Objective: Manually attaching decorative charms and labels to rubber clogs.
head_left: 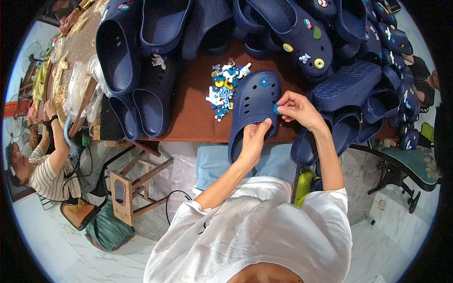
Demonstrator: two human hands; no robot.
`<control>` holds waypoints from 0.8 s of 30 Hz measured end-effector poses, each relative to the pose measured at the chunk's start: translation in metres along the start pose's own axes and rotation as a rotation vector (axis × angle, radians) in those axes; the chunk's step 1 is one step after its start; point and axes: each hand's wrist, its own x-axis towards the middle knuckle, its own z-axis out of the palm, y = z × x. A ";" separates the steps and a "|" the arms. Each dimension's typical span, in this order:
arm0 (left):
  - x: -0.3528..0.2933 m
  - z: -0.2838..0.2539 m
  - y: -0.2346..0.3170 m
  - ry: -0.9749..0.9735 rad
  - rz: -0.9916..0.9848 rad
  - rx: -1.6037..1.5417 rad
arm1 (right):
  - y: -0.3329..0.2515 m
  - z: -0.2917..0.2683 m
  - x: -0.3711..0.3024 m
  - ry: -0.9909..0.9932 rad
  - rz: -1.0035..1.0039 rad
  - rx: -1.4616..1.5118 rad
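Note:
A navy clog with round holes lies toe-away at the near edge of the brown table. My left hand grips it at the foot opening, fingers inside and thumb on top. One blue flower charm sits in the clog's toe. Beside the clog's right side, my right hand pinches a small blue shoe charm between thumb and fingertips. Left of the clog is a pile of small charms in white, blue, yellow and black.
Navy clogs crowd the table's far side and left, some bearing charms. More clogs are stacked at right. A wooden stool stands on the floor at left. Another person in a striped shirt works at the far-left table.

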 end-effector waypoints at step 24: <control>0.001 -0.007 0.001 -0.007 -0.075 0.001 | 0.000 0.012 0.002 0.149 -0.072 -0.050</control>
